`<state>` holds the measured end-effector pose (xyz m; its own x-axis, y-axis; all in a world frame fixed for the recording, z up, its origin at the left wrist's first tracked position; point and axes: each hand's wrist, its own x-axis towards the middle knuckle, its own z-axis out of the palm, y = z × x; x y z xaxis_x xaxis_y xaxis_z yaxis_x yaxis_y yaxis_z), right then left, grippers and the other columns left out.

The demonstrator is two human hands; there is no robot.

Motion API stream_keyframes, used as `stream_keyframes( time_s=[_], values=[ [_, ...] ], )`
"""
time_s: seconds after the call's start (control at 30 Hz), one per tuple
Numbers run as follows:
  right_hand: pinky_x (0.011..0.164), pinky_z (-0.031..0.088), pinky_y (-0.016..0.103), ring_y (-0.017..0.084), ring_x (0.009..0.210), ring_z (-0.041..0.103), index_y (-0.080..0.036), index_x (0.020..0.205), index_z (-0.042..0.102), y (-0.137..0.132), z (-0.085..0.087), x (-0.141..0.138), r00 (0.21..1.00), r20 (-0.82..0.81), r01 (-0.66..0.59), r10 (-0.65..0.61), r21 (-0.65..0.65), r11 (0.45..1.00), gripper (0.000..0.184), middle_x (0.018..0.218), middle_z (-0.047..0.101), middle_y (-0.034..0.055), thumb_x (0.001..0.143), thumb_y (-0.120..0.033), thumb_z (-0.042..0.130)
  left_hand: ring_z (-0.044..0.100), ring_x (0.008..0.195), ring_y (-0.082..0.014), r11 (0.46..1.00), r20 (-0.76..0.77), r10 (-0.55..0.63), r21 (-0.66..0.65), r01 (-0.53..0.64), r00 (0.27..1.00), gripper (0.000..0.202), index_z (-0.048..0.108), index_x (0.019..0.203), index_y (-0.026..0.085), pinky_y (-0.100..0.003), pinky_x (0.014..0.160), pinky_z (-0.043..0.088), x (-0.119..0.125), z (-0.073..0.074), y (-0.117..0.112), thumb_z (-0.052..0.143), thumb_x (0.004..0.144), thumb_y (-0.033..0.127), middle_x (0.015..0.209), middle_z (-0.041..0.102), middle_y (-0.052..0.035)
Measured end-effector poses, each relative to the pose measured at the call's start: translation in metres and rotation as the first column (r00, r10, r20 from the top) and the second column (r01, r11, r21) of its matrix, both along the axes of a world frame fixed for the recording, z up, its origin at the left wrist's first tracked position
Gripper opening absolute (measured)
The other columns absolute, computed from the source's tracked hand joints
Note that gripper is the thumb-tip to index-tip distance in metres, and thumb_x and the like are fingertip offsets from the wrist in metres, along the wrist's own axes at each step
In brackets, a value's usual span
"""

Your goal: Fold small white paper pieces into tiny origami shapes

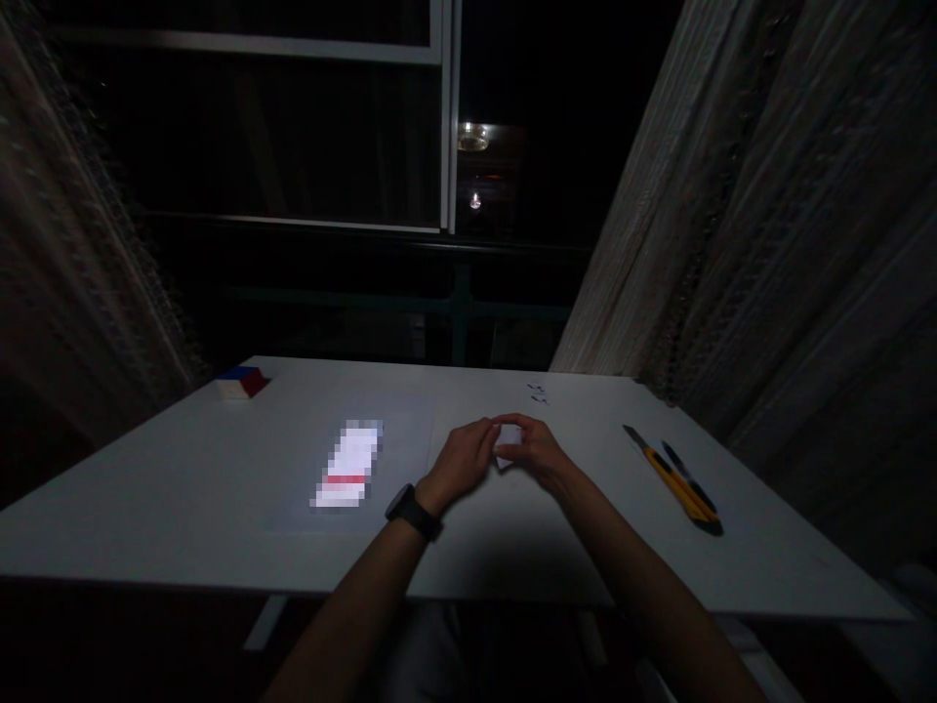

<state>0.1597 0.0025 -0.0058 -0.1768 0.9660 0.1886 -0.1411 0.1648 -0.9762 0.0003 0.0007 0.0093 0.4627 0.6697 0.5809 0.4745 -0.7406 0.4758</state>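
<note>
Both hands meet over the middle of the white table. A small white piece (509, 439), flat-faced like a card or folded paper, sits between them, and its exact kind is hard to make out in the dim light. My right hand (540, 449) grips it from the right, thumb across its lower part. On its left side, my left hand (465, 456) has its fingers closed at the piece's edge, partly hidden by the angle. A dark watch (414, 512) is on my left wrist. Beyond the hands lie two small dark-marked scraps (538, 392).
The white table (220, 527) carries a yellow utility knife (673, 483) with its blade out and a dark pen (689, 476) at the right. A lit phone screen (349, 464), pixelated, lies at left. A colored cube (241, 383) stands at the far left corner. Curtains (651, 176) hang behind.
</note>
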Motion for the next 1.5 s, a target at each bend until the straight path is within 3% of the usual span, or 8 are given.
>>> stream_keyframes(
  time_s=[0.17, 0.4, 0.6, 0.77, 0.97, 1.3, 1.5],
  values=[
    [0.04, 0.04, 0.021, 0.005, 0.04, 0.042, -0.016, 0.093, 0.064, -0.0026, 0.0024, 0.0003, 0.999, 0.021, 0.037, -0.037, -0.002, 0.999, 0.048, 0.048, 0.047, -0.009, 0.048, -0.023, 0.079, 0.053, 0.065, -0.0135, 0.999, 0.016, 0.021, -0.028, -0.021, 1.0, 0.029, 0.054, 0.081, 0.017, -0.026, 0.063, 0.039, 0.0008, -0.0022, 0.0029, 0.03, 0.091, 0.029, 0.071, 0.057, -0.0032],
    [0.047, 0.045, 0.022, 0.01, 0.051, 0.054, -0.017, 0.098, 0.061, -0.0029, 0.0042, -0.0004, 0.998, -0.047, 0.035, -0.035, -0.02, 0.999, 0.057, 0.062, 0.061, -0.0035, 0.045, -0.016, 0.079, 0.05, 0.062, -0.0124, 0.996, -0.009, -0.022, -0.091, 0.021, 1.0, 0.032, 0.053, 0.075, 0.017, -0.025, 0.059, 0.036, 0.0008, 0.001, 0.0004, 0.029, 0.091, 0.031, 0.069, 0.056, -0.0021],
    [0.044, 0.041, 0.021, 0.009, 0.047, 0.052, -0.017, 0.098, 0.057, -0.0038, 0.0063, 0.0012, 0.997, -0.037, 0.064, -0.065, -0.012, 0.998, 0.061, 0.058, 0.06, -0.0047, 0.041, -0.015, 0.08, 0.049, 0.059, -0.0115, 0.992, 0.002, -0.039, -0.119, 0.039, 0.999, 0.034, 0.05, 0.07, 0.017, -0.024, 0.055, 0.032, 0.0022, 0.0001, 0.0, 0.03, 0.091, 0.035, 0.064, 0.055, -0.0004],
    [0.046, 0.042, 0.021, 0.01, 0.049, 0.054, -0.018, 0.101, 0.053, -0.0034, 0.0062, 0.0028, 1.0, -0.008, 0.022, -0.022, 0.028, 0.999, 0.06, 0.06, 0.061, -0.0043, 0.047, -0.022, 0.079, 0.049, 0.06, -0.0121, 0.996, 0.006, -0.016, -0.085, 0.016, 1.0, 0.031, 0.05, 0.074, 0.017, -0.025, 0.057, 0.034, 0.0027, -0.002, 0.0026, 0.029, 0.091, 0.031, 0.066, 0.055, -0.0011],
    [0.048, 0.045, 0.024, 0.011, 0.051, 0.054, -0.019, 0.118, 0.047, -0.0037, 0.0079, 0.0057, 0.996, 0.041, -0.081, 0.079, 0.027, 0.996, 0.08, 0.062, 0.06, -0.004, 0.045, -0.02, 0.08, 0.049, 0.06, -0.0125, 0.999, -0.028, -0.002, -0.05, 0.0, 1.0, 0.026, 0.049, 0.077, 0.017, -0.025, 0.058, 0.034, 0.002, -0.0026, 0.004, 0.029, 0.091, 0.028, 0.068, 0.055, -0.0016],
    [0.048, 0.046, 0.024, 0.011, 0.054, 0.054, -0.016, 0.112, 0.054, -0.0029, 0.0054, 0.0033, 0.999, 0.022, -0.03, 0.03, 0.009, 1.0, 0.073, 0.067, 0.061, -0.0014, 0.044, -0.019, 0.08, 0.049, 0.062, -0.012, 0.994, -0.006, -0.046, -0.102, 0.045, 0.999, 0.027, 0.049, 0.073, 0.017, -0.024, 0.057, 0.034, 0.0018, 0.0002, 0.0015, 0.032, 0.09, 0.029, 0.068, 0.055, -0.0009],
    [0.044, 0.043, 0.024, 0.013, 0.05, 0.054, -0.015, 0.104, 0.057, -0.0012, 0.0032, 0.0026, 0.998, 0.031, 0.061, -0.061, 0.002, 0.998, 0.07, 0.063, 0.061, -0.0015, 0.038, -0.015, 0.08, 0.049, 0.061, -0.0121, 0.991, -0.02, -0.052, -0.125, 0.049, 0.998, 0.026, 0.05, 0.074, 0.017, -0.024, 0.055, 0.033, 0.0012, 0.0005, 0.0002, 0.033, 0.09, 0.03, 0.067, 0.055, -0.0009]
  ],
)
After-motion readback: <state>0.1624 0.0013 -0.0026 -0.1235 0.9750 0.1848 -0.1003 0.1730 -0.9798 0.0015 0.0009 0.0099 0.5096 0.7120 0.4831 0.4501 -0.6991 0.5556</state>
